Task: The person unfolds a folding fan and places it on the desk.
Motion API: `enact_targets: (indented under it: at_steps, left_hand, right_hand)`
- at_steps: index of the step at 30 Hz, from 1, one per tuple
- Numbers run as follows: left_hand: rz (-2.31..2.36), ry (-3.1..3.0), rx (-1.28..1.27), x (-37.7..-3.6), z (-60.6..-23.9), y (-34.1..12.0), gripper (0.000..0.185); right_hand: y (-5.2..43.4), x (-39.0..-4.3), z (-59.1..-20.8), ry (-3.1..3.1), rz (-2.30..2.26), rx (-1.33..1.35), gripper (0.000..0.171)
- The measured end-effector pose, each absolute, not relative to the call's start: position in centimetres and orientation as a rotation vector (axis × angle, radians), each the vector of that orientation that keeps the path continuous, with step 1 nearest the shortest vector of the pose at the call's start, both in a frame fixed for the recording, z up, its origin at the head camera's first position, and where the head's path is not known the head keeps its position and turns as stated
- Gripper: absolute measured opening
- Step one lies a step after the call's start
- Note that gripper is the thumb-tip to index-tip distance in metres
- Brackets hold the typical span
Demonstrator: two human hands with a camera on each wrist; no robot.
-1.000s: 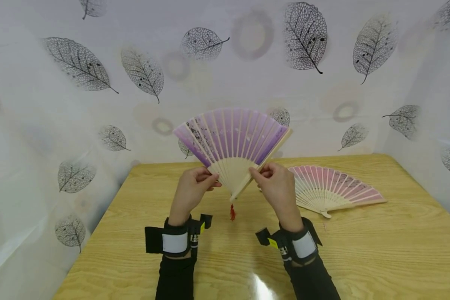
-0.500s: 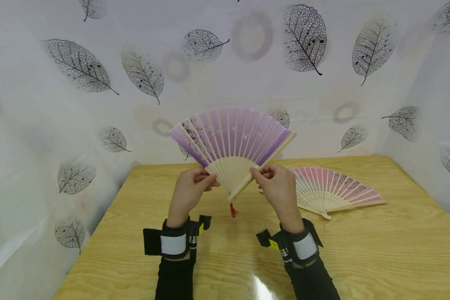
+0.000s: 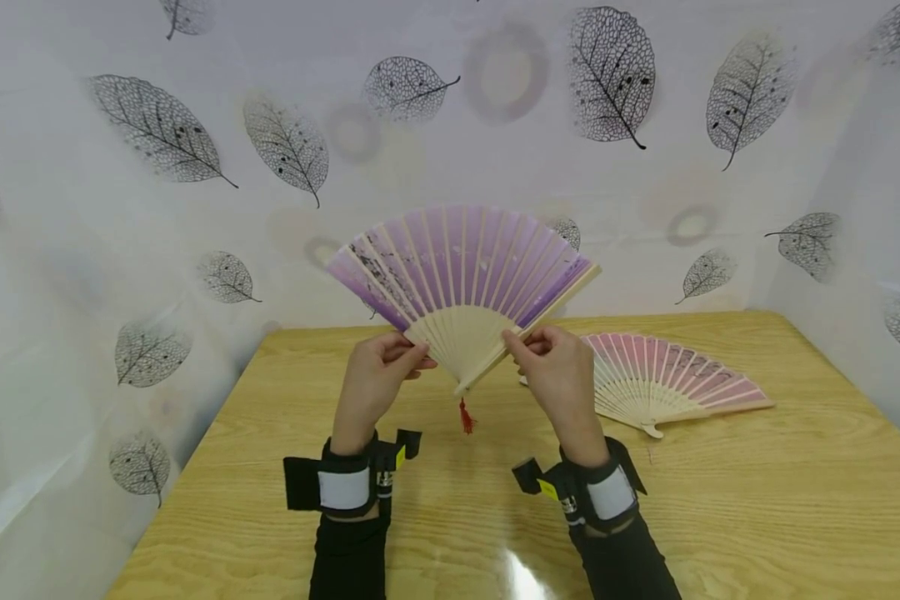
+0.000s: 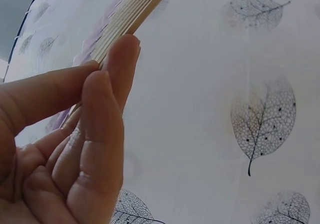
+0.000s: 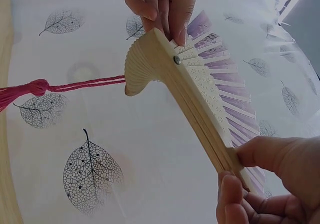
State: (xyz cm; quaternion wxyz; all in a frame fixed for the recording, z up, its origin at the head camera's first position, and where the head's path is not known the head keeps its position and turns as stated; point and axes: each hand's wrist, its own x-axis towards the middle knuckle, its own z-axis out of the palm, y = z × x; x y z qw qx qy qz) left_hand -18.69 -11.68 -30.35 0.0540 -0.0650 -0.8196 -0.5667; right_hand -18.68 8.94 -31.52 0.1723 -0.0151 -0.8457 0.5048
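A purple folding fan with pale wooden ribs is spread wide above the table, its pivot end pointing down. My left hand pinches the left outer rib between thumb and fingers. On the other side, my right hand pinches the thicker right guard stick. A red tassel dangles from the pivot; in the right wrist view its cord runs off to the left. The left wrist view has the fan's ribs edge-on beyond the fingertips.
A second folding fan, pink and white, lies spread on the wooden table at the right, partly behind my right hand. White cloth printed with leaves hangs behind and along the sides.
The purple fan has spread wider and risen slightly. My left hand has shifted a little to the left, while the right hand stays nearly in place. The pink fan has not moved.
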Motion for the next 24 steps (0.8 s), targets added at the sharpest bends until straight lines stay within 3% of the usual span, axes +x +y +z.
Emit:
enact_targets:
  at_steps: [24]
  left_hand:
    - [-1.773,-2.405,-0.151,-18.71,-30.06,-11.93,0.02]
  right_hand:
    - [8.7,-18.77,-31.59,-2.262,1.527,-0.018,0.029]
